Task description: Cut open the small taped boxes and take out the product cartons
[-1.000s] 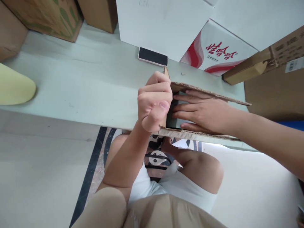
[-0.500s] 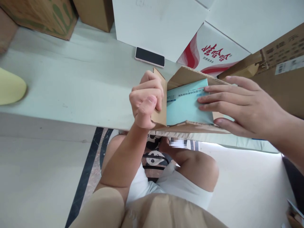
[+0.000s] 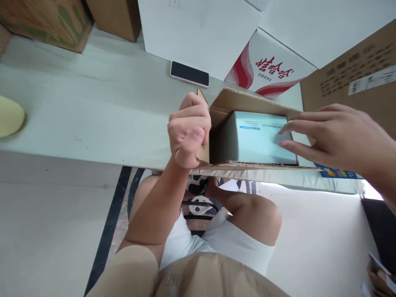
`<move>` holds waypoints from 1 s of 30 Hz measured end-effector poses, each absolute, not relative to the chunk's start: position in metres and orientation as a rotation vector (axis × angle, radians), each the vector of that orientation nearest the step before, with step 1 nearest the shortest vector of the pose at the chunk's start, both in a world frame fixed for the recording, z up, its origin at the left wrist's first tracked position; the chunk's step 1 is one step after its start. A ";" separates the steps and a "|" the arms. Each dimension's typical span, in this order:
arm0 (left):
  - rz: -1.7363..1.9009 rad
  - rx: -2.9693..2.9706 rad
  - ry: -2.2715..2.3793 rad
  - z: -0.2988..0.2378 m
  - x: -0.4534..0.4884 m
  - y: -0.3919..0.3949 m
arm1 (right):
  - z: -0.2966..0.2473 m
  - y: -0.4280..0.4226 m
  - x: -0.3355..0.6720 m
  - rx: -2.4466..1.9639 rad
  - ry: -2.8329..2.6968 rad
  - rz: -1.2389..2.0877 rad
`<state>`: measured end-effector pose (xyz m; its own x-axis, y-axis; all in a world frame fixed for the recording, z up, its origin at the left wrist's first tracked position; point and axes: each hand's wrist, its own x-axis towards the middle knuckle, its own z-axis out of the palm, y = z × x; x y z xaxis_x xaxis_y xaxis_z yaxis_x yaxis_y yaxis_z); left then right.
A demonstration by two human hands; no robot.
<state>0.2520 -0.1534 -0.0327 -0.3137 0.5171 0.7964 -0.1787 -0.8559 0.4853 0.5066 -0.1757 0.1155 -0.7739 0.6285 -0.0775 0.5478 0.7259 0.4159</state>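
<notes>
An open brown cardboard box (image 3: 247, 101) lies on its side at the near edge of the pale table (image 3: 93, 119). My left hand (image 3: 188, 130) is closed round the box's left end flap, thumb pressed on the card. Inside the box sits a pale blue packet (image 3: 256, 142) with small print along its top. My right hand (image 3: 337, 136) reaches in from the right, fingers stretched out, fingertips touching the packet's right end.
A black phone (image 3: 189, 74) lies flat behind the box. A white carton with red print (image 3: 269, 70), a large white carton (image 3: 198, 33) and brown cartons (image 3: 355, 78) stand along the back. A yellow object (image 3: 10, 121) is at the left edge. My knees are below the table.
The box has opened toward me, showing the blue packet, which has settled deeper inside. My right hand drew back from inside the box to the packet's right end. The left hand kept its hold.
</notes>
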 end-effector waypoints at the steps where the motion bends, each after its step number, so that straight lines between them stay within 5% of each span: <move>1: 2.191 1.503 0.424 -0.033 0.250 -0.153 | 0.115 -0.176 0.506 0.987 2.651 0.547; 10: 2.181 1.562 0.420 -0.037 0.248 -0.152 | 0.100 -0.167 0.506 1.151 2.564 0.122; 30: 1.883 1.704 0.708 -0.047 0.249 -0.146 | 0.132 -0.144 0.517 1.342 2.311 0.095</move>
<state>0.2490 -0.1464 -0.0468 -0.0916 0.6715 0.7353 -0.0201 -0.7395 0.6728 0.5171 -0.1439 0.1315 -0.4159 0.8368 -0.3561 0.8049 0.5210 0.2842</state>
